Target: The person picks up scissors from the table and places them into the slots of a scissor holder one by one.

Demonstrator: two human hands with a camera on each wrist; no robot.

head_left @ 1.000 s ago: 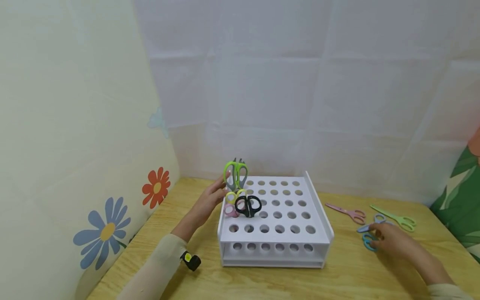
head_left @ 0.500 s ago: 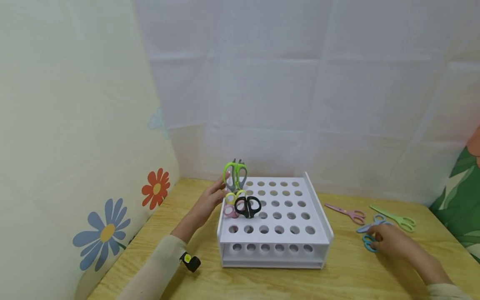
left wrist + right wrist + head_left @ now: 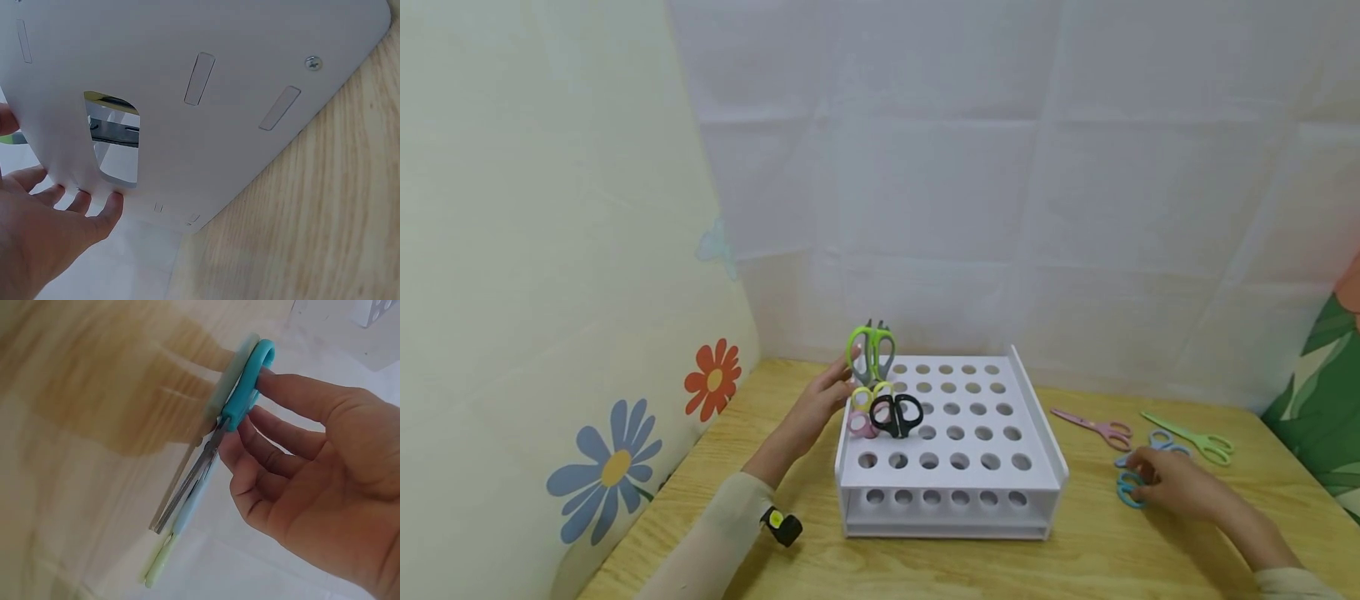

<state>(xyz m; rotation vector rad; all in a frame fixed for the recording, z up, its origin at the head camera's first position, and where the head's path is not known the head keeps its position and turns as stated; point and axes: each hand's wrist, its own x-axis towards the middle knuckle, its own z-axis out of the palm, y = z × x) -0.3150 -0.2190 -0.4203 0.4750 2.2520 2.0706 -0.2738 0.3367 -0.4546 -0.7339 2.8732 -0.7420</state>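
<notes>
In the right hand (image 3: pixel 350 481), I see teal scissors (image 3: pixel 247 384), low over the desk (image 3: pixel 1120 558); can't tell if they touch it. Thumb and fingers (image 3: pixel 290 434) are clamped on the handle loop; bare metal blades run off beside the fingertips and look held together.

Handling, my guess: light, easy for a pinch. Loops look like stiff, smooth plastic, so a rim-only hold could slip. Blades look hard and thin, not fragile, but slick and poor to grab. Best hold is both loops, close to where they meet the metal; pinched at the far end, the blades could swing down.

Just beyond those fingers: light-blue scissors (image 3: pixel 1167 446), partly covered by the hand. Further out lie pale-green scissors (image 3: pixel 1202 439) and pink scissors (image 3: pixel 1105 427), probably the same stiff, light feel.

The left hand (image 3: pixel 812 408) has fingers apart, tips resting against the side panel of a white rack (image 3: pixel 913 479), pinching nothing. Rack looks rigid; that panel edge seems right for steadying it. Beside those fingers stand green-and-gray scissors (image 3: pixel 873 350), with black scissors (image 3: pixel 896 417) a little off.
</notes>
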